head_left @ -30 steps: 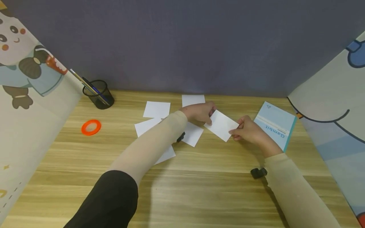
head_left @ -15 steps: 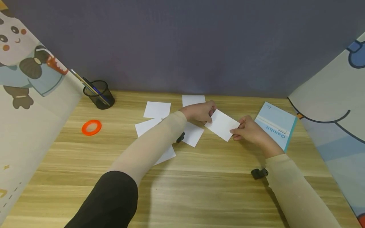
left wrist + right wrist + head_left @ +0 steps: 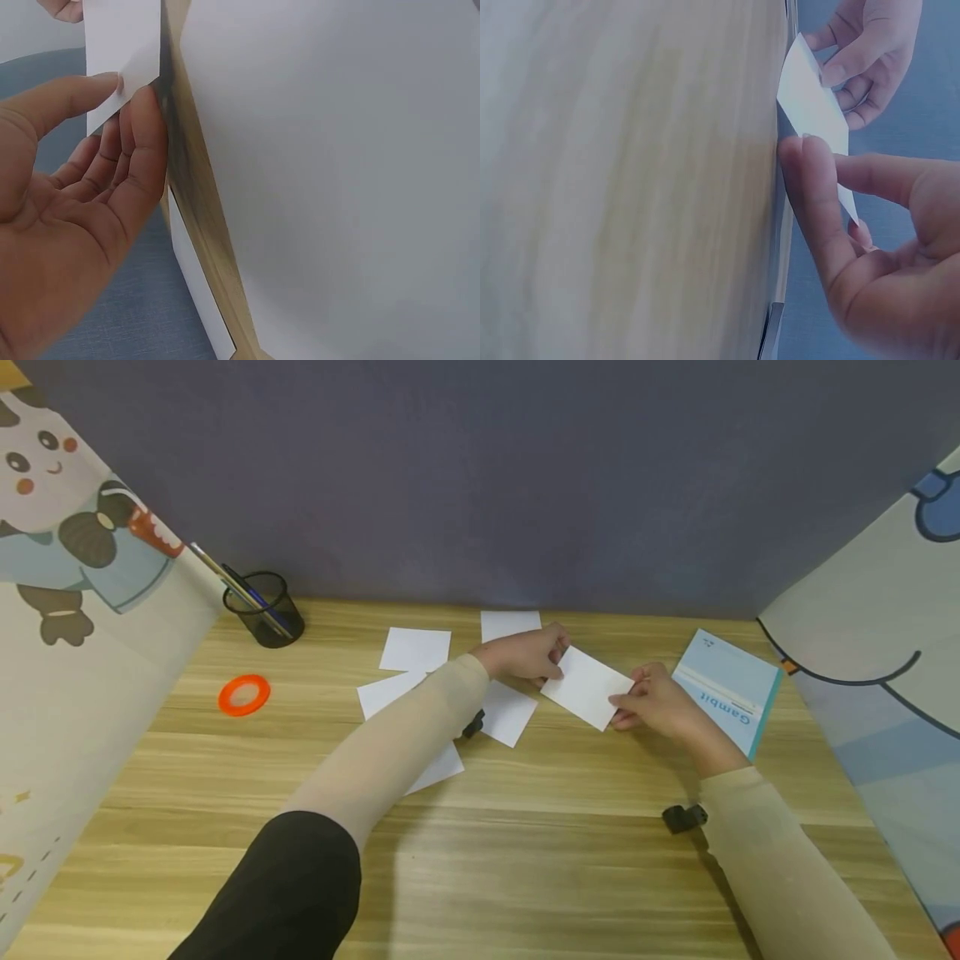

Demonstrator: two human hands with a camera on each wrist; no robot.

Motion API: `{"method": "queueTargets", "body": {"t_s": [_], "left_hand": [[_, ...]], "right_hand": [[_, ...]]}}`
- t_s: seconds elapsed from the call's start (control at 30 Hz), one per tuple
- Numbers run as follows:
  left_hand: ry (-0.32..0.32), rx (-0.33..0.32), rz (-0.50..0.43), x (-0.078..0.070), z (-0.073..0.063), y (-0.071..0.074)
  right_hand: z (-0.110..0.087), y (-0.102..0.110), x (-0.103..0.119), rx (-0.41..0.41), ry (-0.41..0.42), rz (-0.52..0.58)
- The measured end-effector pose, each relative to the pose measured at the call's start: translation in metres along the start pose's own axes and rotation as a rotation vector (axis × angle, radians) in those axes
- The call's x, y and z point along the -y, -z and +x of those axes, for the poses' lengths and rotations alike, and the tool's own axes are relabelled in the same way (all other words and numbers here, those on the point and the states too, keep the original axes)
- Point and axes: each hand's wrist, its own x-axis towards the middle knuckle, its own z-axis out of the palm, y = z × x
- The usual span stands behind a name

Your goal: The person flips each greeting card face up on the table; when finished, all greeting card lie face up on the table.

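A small white sheet of paper (image 3: 587, 687) is stretched between both hands, tilted, at the right of the other papers. My left hand (image 3: 525, 656) pinches its left edge, thumb on top and fingers beneath, as the left wrist view shows on the paper (image 3: 124, 45). My right hand (image 3: 654, 700) pinches the opposite edge; in the right wrist view its thumb and forefinger hold the paper (image 3: 814, 97) just off the table. Several more white sheets lie around and under the left forearm, among them one sheet (image 3: 415, 649) at the back and another (image 3: 510, 714) beside the wrist.
A light blue Gambit booklet (image 3: 726, 689) lies right of the right hand. On the left are an orange ring (image 3: 243, 695) and a black mesh pen cup (image 3: 270, 618) with pens. A grey partition (image 3: 480, 485) bounds the wooden table's (image 3: 525, 860) back.
Both hands keep their hold on the sheet. It has shifted very slightly to the right; the whole head view has also drifted a little. The other papers lie as before.
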Motion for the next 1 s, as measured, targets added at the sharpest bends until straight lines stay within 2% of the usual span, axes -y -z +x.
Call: {"method": "queueTargets", "body": {"t_s": [0.3, 0.57, 0.87, 1.0], "left_hand": [[-0.023, -0.018, -0.021, -0.0074, -0.0046, 0.0015], [-0.04, -0.046, -0.03, -0.0071, -0.0036, 0.0014], [-0.089, -0.098, -0.058, -0.0083, -0.0056, -0.0013], [-0.135, -0.116, -0.025, -0.0096, -0.0072, -0.0024]], "right_hand": [[-0.0048, 0.0023, 0.0001, -0.05, 0.039, -0.033], [-0.0043, 0.0022, 0.0013, -0.081, 0.056, -0.062], [-0.0062, 0.0056, 0.0025, -0.121, 0.05, -0.087], [-0.0075, 0.0085, 0.0014, -0.135, 0.051, -0.105]]}}
